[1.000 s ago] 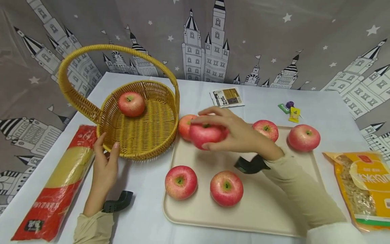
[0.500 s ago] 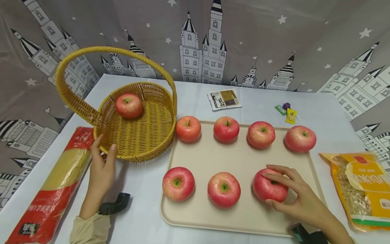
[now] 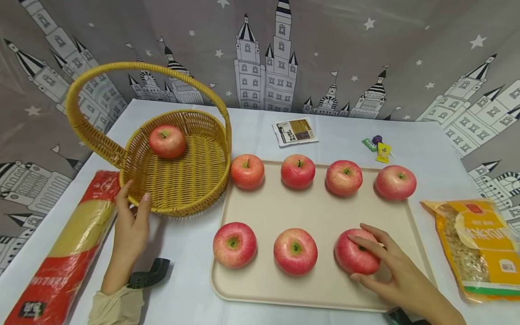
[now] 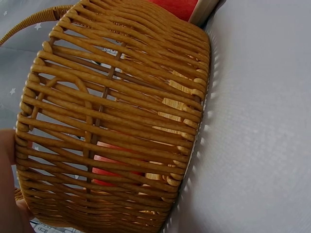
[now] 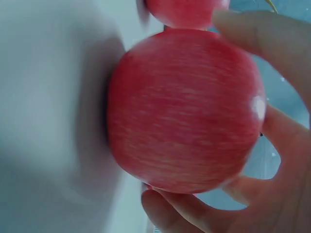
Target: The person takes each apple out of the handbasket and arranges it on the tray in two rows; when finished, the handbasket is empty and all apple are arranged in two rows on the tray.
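My left hand (image 3: 131, 225) is at the near-left rim of a yellow woven basket (image 3: 184, 210), thumb and forefinger extended and touching the rim. One red apple (image 3: 167, 141) sits inside at the left; its red shows through the weave in the left wrist view. On the front right of a beige tray (image 3: 276, 205), my right hand (image 3: 400, 273) has its fingers round a red apple (image 5: 187, 111), thumb on one side and fingertips on the other. That apple rests on the tray, its shadow beside it.
Several more apples lie on the tray, including an orange-red apple (image 3: 247, 171) beside the basket. A red-and-yellow packet (image 3: 75, 241) lies left, an orange bag (image 3: 473, 246) right. At the back are a flat sachet (image 3: 295, 132) and small wrapped candies (image 3: 378, 146).
The right hand has carried the apple from near the basket to the tray's front right and set it down there. The left hand stays at the basket rim.
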Demonstrator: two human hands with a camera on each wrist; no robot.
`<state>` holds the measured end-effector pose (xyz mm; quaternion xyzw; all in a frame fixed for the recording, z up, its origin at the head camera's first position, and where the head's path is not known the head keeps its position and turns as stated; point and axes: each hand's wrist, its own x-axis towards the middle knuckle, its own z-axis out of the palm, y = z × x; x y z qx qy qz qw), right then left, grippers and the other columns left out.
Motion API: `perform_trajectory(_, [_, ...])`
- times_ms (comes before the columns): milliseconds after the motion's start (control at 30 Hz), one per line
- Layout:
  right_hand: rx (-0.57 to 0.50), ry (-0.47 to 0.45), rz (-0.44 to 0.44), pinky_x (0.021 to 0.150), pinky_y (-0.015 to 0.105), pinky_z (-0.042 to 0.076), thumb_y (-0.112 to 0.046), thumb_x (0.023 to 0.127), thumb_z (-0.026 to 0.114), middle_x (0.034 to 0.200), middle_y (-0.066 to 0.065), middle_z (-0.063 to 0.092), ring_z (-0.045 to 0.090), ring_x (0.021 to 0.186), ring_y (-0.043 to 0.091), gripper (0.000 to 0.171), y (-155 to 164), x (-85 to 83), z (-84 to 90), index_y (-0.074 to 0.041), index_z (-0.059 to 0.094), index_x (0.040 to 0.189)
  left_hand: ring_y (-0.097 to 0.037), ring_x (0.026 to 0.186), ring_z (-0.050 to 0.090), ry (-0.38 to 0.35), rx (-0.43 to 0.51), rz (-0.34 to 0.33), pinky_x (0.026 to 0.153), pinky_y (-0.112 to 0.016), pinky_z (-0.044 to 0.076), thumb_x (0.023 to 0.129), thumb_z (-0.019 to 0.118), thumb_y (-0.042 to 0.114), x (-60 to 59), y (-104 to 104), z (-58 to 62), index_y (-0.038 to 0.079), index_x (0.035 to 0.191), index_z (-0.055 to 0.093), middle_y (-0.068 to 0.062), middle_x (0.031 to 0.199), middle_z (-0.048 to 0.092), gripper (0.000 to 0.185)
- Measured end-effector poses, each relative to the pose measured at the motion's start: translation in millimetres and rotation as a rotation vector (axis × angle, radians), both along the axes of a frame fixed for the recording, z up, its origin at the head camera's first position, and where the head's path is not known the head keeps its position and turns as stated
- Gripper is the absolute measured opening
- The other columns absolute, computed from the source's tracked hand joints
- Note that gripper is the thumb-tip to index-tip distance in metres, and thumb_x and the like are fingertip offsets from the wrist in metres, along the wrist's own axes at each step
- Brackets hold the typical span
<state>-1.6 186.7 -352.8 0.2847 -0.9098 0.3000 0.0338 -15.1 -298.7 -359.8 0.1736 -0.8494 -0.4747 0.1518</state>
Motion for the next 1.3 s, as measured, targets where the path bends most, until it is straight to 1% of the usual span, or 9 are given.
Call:
perform_trajectory(233, [-0.006,-0.070,-0.020,0.096,-0.002,0.017,-0.016,0.070,0.077,0.135,0.004,0.041,0.028,0.125,-0.005,0.067,6,-9.4,10.7,-0.022,0.047,0.130,-0.038,0.134,0.021,0.003,0.005,-0.003,0.103,-0.059,0.023,0.097,0.036,0.026,0.9,0,1.0,0.017,0.145,0.009,-0.018,0.149,0.012,0.056])
perform_trajectory(333, [-0.021,-0.045,-0.006,0.095,-0.001,0.023,-0.008,0.072,0.074,0.133,0.001,0.043,0.030,0.124,-0.007,0.066,7,-18.5,17.8,-0.019,0.047,0.130,-0.038,0.134,0.022,0.005,0.004,-0.002,0.103,-0.058,0.024,0.097,0.036,0.026,-0.2,1,0.8,0.016,0.145,0.009,-0.018,0.149,0.013,0.055])
perform_trajectory(467, [-0.086,0.019,0.071,0.091,0.004,0.033,0.002,0.068,0.074,0.129,0.002,0.048,0.038,0.120,-0.003,0.066,4,-34.0,31.1,-0.012,0.049,0.128,-0.037,0.134,0.022,0.001,0.007,-0.003,0.103,-0.058,0.024,0.097,0.036,0.027,-3.2,3,0.1,0.016,0.144,0.010,-0.017,0.150,0.014,0.056])
perform_trajectory(600, [-0.120,0.053,0.156,0.092,0.007,0.036,0.003,0.068,0.073,0.125,0.002,0.052,0.042,0.117,0.000,0.063,-12,-49.2,47.0,-0.011,0.052,0.125,-0.037,0.135,0.021,-0.017,0.003,0.004,0.103,-0.059,0.023,0.097,0.036,0.029,-2.0,3,-0.3,0.018,0.145,0.009,-0.016,0.150,0.012,0.056])
perform_trajectory(833, [-0.081,-0.015,0.187,0.099,0.012,0.032,-0.019,0.080,0.068,0.123,-0.009,0.053,0.044,0.116,0.001,0.047,-63,-70.0,70.2,-0.023,0.052,0.124,-0.037,0.136,0.018,-0.018,0.003,0.006,0.104,-0.060,0.022,0.097,0.036,0.029,1.1,0,-0.4,0.018,0.145,0.008,-0.015,0.151,0.010,0.057])
perform_trajectory(1000, [-0.115,-0.080,0.316,0.100,0.029,0.039,-0.028,0.085,0.062,0.124,-0.007,0.055,0.046,0.116,0.006,0.043,-115,-93.7,82.9,-0.022,0.051,0.126,-0.037,0.135,0.019,-0.016,-0.001,0.011,0.103,-0.059,0.022,0.096,0.036,0.029,2.7,-1,0.6,0.019,0.145,0.009,-0.016,0.150,0.011,0.056])
perform_trajectory(1067, [-0.116,-0.100,0.383,0.100,0.031,0.040,-0.030,0.086,0.060,0.127,-0.006,0.053,0.047,0.117,0.006,0.044,-139,-106.6,85.0,-0.020,0.050,0.127,-0.037,0.135,0.020,-0.011,-0.004,0.013,0.103,-0.060,0.022,0.097,0.036,0.028,3.0,-2,1.2,0.018,0.145,0.009,-0.016,0.150,0.012,0.056])
perform_trajectory(1167, [-0.071,-0.191,0.482,0.102,0.031,0.038,-0.033,0.088,0.056,0.133,-0.003,0.049,0.045,0.120,0.008,0.050,-178,-127.8,86.9,-0.019,0.042,0.134,-0.037,0.135,0.021,-0.005,-0.001,0.011,0.103,-0.059,0.023,0.097,0.036,0.027,2.3,-1,1.2,0.017,0.145,0.009,-0.017,0.150,0.012,0.056])
perform_trajectory(1300, [0.082,-0.301,0.550,0.106,0.028,0.032,-0.038,0.090,0.051,0.140,0.004,0.041,0.042,0.125,0.013,0.063,-230,-154.6,85.9,-0.015,0.026,0.143,-0.036,0.134,0.023,-0.004,0.008,0.017,0.102,-0.059,0.025,0.097,0.036,0.027,1.4,0,-0.6,0.017,0.144,0.010,-0.017,0.149,0.014,0.055])
